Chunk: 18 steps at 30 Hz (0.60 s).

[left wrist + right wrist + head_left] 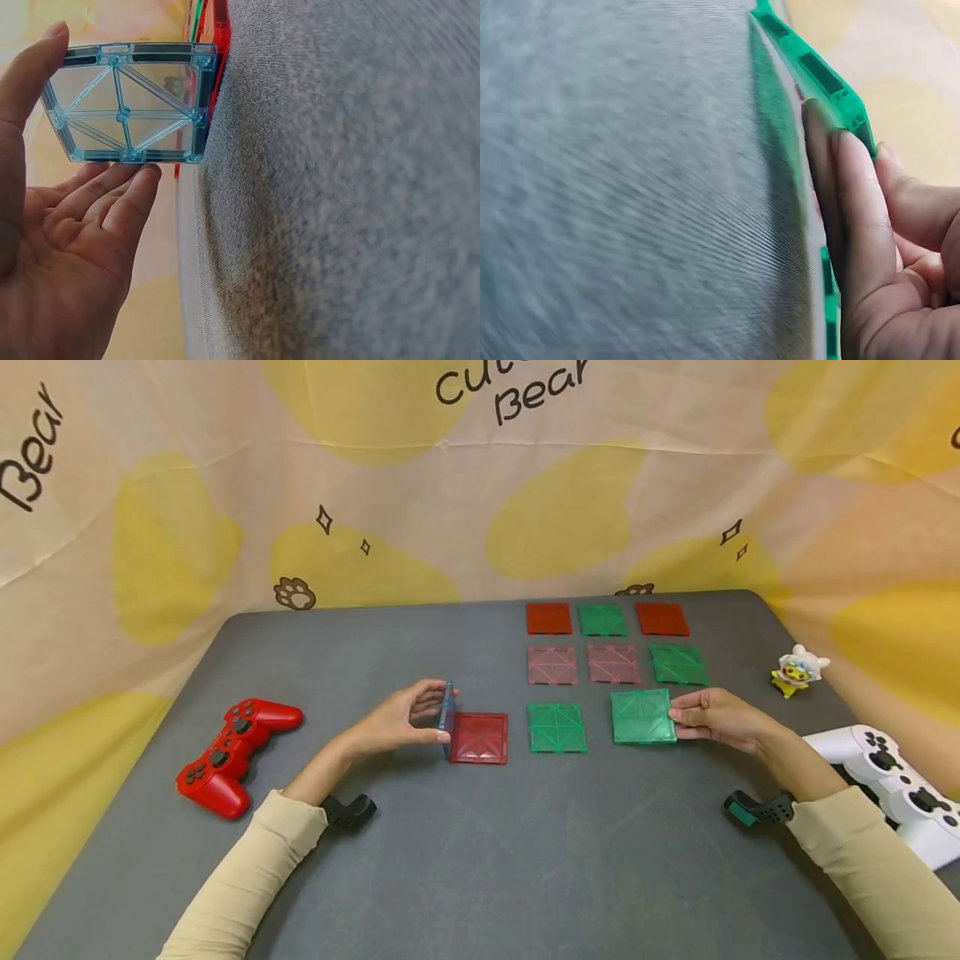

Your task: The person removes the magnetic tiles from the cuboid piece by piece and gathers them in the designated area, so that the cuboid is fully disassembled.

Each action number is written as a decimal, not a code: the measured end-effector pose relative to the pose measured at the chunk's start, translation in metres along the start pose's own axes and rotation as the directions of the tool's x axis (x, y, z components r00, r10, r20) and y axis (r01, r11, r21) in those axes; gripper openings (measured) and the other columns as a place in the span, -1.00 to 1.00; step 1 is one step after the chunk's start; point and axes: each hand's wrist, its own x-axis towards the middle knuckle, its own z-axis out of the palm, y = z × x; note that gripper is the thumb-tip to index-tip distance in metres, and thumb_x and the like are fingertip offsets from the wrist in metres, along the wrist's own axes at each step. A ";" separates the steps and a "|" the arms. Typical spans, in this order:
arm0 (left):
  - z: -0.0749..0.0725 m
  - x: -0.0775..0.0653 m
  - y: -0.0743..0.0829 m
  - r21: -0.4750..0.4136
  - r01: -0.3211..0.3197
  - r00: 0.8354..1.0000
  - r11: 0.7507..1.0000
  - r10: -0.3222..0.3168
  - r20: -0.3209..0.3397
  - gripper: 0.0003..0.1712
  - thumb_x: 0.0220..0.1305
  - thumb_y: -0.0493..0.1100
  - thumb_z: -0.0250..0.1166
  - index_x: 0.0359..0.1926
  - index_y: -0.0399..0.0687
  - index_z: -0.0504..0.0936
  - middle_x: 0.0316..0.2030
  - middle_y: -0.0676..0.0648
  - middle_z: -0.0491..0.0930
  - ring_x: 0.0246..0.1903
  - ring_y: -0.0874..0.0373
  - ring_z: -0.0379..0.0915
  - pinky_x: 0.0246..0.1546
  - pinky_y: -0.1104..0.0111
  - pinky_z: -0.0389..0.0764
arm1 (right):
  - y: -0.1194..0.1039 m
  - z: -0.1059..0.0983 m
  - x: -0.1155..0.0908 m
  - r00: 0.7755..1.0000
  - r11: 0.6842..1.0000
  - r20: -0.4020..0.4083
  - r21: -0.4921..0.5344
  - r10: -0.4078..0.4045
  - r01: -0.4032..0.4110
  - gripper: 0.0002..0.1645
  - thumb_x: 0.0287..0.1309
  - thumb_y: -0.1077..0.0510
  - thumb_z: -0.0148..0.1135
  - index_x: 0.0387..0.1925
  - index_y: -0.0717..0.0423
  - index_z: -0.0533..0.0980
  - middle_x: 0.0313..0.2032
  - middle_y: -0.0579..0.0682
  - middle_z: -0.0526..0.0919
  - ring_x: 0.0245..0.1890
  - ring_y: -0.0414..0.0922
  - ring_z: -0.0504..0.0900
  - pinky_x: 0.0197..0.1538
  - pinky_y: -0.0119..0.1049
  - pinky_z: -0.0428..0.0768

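Note:
My left hand (397,718) holds a clear blue magnetic tile (447,718) upright at the left edge of a flat red tile (479,738). In the left wrist view, the thumb sits on one edge of the blue tile (122,115) and the fingertips are at the opposite edge. With my right hand (716,720) I pinch a green tile (642,717) by its right edge. The right wrist view has this green tile (821,75) raised off the table, its shadow below. Between the hands, a second green tile (557,728) lies flat.
Behind are two rows of flat tiles, among them a red tile (549,618) and a pink tile (552,666). A red game controller (238,756) lies left on the grey table (480,860). At right are a white controller (892,785) and a small figurine (799,672).

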 end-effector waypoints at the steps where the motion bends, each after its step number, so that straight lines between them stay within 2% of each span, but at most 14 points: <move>1: 0.000 0.000 0.000 0.002 0.004 1.000 1.000 -0.004 -0.002 -0.18 0.05 -0.19 0.37 0.27 -0.30 0.16 0.27 -0.27 0.27 0.28 -0.09 0.20 0.25 0.11 0.25 | 0.001 0.001 0.001 1.000 0.999 -0.012 -0.039 0.028 -0.028 -0.73 0.23 0.31 0.05 -0.05 0.33 0.44 -0.34 -0.17 0.61 -0.31 -0.34 0.63 -0.18 -0.48 0.59; 4: -0.001 0.000 0.000 0.009 0.010 1.000 1.000 -0.010 -0.004 -0.17 0.05 -0.19 0.37 0.27 -0.30 0.15 0.27 -0.26 0.27 0.27 -0.09 0.20 0.25 0.11 0.26 | -0.001 0.008 0.005 0.992 0.980 -0.071 -0.162 0.104 -0.114 -0.46 0.25 0.27 0.05 0.11 0.63 0.22 -0.37 -0.19 0.59 -0.34 -0.36 0.62 -0.19 -0.48 0.59; 6: -0.001 -0.001 -0.001 0.009 0.011 1.000 1.000 -0.011 -0.007 -0.17 0.05 -0.20 0.37 0.27 -0.30 0.15 0.26 -0.27 0.28 0.27 -0.09 0.20 0.24 0.11 0.26 | -0.004 0.013 0.007 0.982 0.955 -0.122 -0.243 0.143 -0.170 -0.39 0.26 0.24 0.04 0.13 0.70 0.14 -0.41 -0.19 0.59 -0.37 -0.36 0.62 -0.22 -0.47 0.60; 8: -0.002 -0.002 -0.001 0.006 0.004 1.000 1.000 -0.004 -0.009 -0.18 0.05 -0.21 0.37 0.27 -0.32 0.16 0.26 -0.28 0.28 0.27 -0.09 0.20 0.24 0.12 0.26 | -0.009 0.016 0.009 0.974 0.927 -0.158 -0.315 0.163 -0.206 -0.46 0.26 0.23 0.05 0.07 0.66 0.26 -0.45 -0.16 0.60 -0.43 -0.33 0.62 -0.27 -0.45 0.61; 12: -0.004 -0.004 0.000 -0.003 -0.004 1.000 1.000 0.004 -0.011 -0.20 0.06 -0.24 0.36 0.26 -0.34 0.16 0.25 -0.29 0.28 0.27 -0.09 0.20 0.24 0.12 0.26 | -0.018 0.020 0.012 0.971 0.861 -0.181 -0.456 0.158 -0.225 -0.59 0.23 0.22 0.08 -0.09 0.58 0.44 -0.52 -0.08 0.62 -0.51 -0.28 0.63 -0.35 -0.40 0.62; 16: -0.006 -0.006 0.000 -0.021 -0.015 1.000 1.000 0.015 -0.001 -0.21 0.07 -0.25 0.35 0.26 -0.33 0.16 0.26 -0.30 0.26 0.28 -0.08 0.19 0.24 0.15 0.27 | -0.023 0.026 0.013 0.973 0.816 -0.174 -0.534 0.151 -0.222 -0.68 0.21 0.20 0.12 -0.26 0.50 0.52 -0.56 -0.04 0.62 -0.52 -0.23 0.63 -0.37 -0.35 0.63; 18: -0.006 -0.007 -0.001 -0.024 -0.017 1.000 1.000 0.017 0.006 -0.20 0.07 -0.25 0.34 0.27 -0.33 0.15 0.26 -0.30 0.26 0.29 -0.07 0.18 0.24 0.17 0.27 | -0.026 0.030 0.013 0.972 0.779 -0.190 -0.586 0.136 -0.224 -0.70 0.19 0.19 0.14 -0.35 0.45 0.55 -0.59 -0.04 0.62 -0.54 -0.21 0.63 -0.39 -0.32 0.63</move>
